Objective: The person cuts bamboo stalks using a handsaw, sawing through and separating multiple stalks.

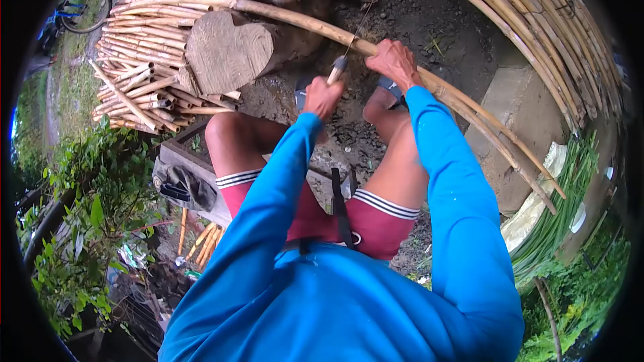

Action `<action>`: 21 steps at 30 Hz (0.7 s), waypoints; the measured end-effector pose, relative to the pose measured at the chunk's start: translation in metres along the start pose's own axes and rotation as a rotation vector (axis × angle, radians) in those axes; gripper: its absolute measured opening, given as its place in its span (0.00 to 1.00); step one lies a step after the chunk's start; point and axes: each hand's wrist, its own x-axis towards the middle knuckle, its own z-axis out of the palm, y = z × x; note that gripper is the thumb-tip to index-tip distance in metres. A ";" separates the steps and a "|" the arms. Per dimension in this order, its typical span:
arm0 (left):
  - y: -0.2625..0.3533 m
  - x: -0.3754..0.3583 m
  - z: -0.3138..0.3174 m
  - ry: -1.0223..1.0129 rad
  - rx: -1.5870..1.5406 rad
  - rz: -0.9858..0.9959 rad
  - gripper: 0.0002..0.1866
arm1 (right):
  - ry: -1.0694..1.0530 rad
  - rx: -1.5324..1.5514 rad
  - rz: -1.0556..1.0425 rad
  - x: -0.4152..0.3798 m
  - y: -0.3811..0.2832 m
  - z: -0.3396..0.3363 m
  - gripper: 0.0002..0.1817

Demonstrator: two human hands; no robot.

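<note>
Closed around the light handle of a thin-bladed tool [340, 64] is my left hand [323, 97]. The narrow dark blade runs up from the handle and crosses a long bamboo pole [305, 21]. Just right of that crossing, my right hand [394, 63] grips the pole from above. The pole slants from the upper left, over a cut log [228, 50], down to the right. Beyond my right hand, more than one slender length [500, 127] extends to the lower right. Whether the blade has entered the pole is too small to tell.
Cut bamboo pieces [144, 47] are heaped at the upper left. Long poles [537, 20] curve along the upper right. A concrete block [513, 121] and green strips [563, 208] lie at the right. A wooden box [191, 181] is beside my knee.
</note>
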 end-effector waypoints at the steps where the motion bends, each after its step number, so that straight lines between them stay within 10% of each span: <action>1: 0.001 0.001 0.004 0.026 -0.004 -0.011 0.17 | -0.033 0.002 0.002 -0.002 0.000 0.000 0.19; 7: -0.076 -0.081 -0.013 0.031 -0.113 -0.001 0.20 | -0.038 -0.013 0.046 0.001 0.002 0.000 0.20; 14: -0.045 -0.005 0.003 0.046 0.085 0.252 0.23 | -0.037 -0.036 0.067 0.002 -0.007 -0.006 0.21; 21: -0.034 -0.029 -0.006 -0.023 -0.050 -0.035 0.24 | -0.054 -0.021 0.045 0.007 -0.010 -0.006 0.21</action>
